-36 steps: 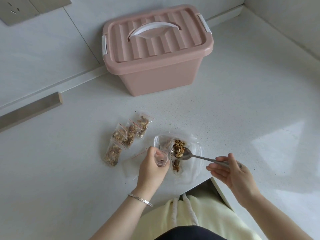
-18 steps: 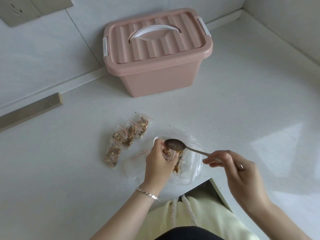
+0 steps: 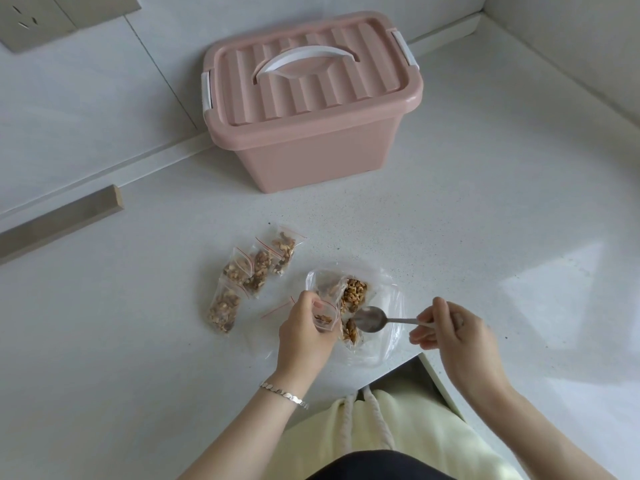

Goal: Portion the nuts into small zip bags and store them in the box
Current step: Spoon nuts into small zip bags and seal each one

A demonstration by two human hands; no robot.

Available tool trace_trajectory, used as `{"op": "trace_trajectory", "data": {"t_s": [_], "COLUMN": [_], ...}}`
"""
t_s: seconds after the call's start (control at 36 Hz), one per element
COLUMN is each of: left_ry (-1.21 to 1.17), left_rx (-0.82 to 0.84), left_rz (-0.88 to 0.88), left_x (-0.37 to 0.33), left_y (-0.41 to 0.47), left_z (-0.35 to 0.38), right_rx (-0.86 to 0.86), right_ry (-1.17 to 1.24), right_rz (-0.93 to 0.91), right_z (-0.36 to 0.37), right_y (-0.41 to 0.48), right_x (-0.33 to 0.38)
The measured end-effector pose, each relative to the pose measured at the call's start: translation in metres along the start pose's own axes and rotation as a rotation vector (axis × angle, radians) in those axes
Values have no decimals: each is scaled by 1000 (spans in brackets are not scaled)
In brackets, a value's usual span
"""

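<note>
My left hand (image 3: 303, 332) grips a small clear zip bag (image 3: 325, 318) with its mouth open and a few nuts inside. My right hand (image 3: 453, 332) pinches the handle of a metal spoon (image 3: 372, 318). Its empty bowl hovers over the large clear bag of nuts (image 3: 353, 296), just right of the small bag. Several filled small zip bags (image 3: 254, 271) lie in a cluster to the left. The pink box (image 3: 308, 109) stands at the back with its lid closed.
An empty zip bag with a red strip (image 3: 277, 308) lies flat beside my left hand. The white counter's front edge (image 3: 391, 370) cuts in just below the nut bag. A wall with a socket plate (image 3: 38, 19) rises behind the box.
The spoon carried nuts to the small bag, tipped them in, and has now swung back right and down, empty, toward the large bag. My left hand kept holding the small bag.
</note>
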State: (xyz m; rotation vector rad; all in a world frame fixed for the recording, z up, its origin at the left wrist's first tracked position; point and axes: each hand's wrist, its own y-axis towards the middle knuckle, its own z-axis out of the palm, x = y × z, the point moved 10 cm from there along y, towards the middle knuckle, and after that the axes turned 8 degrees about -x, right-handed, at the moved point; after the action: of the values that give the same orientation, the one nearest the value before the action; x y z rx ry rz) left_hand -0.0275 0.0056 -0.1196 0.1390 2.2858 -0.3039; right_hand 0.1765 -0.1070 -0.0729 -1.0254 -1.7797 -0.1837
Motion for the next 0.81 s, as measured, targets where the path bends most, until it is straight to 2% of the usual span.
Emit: {"op": "trace_trajectory", "data": {"t_s": [0.17, 0.33, 0.61, 0.81], "left_ry": [63, 25, -72, -130], "left_rx": [62, 133, 152, 158], "left_rz": [-19, -104, -168, -192], "left_x": [4, 15, 16, 16], "left_y": [0, -1, 3, 2], "left_z": [9, 19, 18, 18], "right_rx": [-55, -41, 95, 198], "right_ry": [-100, -44, 345, 376], "right_rz": [-63, -56, 216, 277], "right_z": [4, 13, 41, 39], "right_y": [-2, 2, 17, 18], "right_x": [2, -3, -43, -55]}}
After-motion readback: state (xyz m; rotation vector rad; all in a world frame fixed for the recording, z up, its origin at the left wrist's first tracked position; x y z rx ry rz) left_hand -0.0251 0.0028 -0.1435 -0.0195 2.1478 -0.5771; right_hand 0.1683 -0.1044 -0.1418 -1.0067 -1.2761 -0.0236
